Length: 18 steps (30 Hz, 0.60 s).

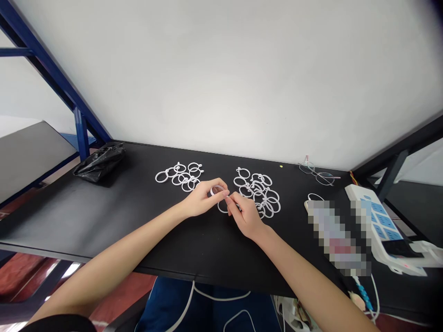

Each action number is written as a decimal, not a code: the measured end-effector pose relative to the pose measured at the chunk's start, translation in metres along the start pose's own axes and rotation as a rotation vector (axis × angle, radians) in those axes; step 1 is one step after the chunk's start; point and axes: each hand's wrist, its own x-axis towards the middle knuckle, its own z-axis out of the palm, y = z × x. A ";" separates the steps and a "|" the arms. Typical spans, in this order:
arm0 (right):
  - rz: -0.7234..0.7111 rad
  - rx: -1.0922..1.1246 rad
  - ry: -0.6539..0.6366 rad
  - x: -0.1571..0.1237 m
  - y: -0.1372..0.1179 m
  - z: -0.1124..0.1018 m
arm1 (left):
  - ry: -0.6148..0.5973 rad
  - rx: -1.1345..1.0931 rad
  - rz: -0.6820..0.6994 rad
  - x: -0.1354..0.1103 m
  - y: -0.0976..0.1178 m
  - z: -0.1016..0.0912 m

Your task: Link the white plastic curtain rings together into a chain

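Note:
My left hand [206, 197] is closed in a pinch on a white ring [216, 188], which shows between its thumb and fingers. My right hand [246, 215] meets it fingertip to fingertip, thumb and forefinger pressed together at the ring's near side; what exactly lies in that pinch is hidden. Just under the fingers another white ring [222, 206] shows in part; I cannot tell whether it is held or lies on the table. Left of my hands lies a loose group of white rings [161, 177] with small knobs. A denser pile of similar rings [273, 196] overlaps to the right.
The black table [148, 221] runs against a pale wall. A crumpled black plastic bag [100, 162] lies at the far left. At right are eyeglasses [324, 178], a blurred-out phone-like object [337, 240] with a cable, and a white power strip [382, 221]. A blue frame [81, 133] stands at left.

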 end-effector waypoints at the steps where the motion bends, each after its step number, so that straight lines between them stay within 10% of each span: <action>1: 0.003 0.000 0.007 0.000 0.000 0.000 | 0.001 -0.004 0.014 0.000 0.001 0.000; 18: 0.002 0.001 0.056 -0.001 0.003 0.000 | -0.100 -0.041 0.013 0.002 0.004 0.002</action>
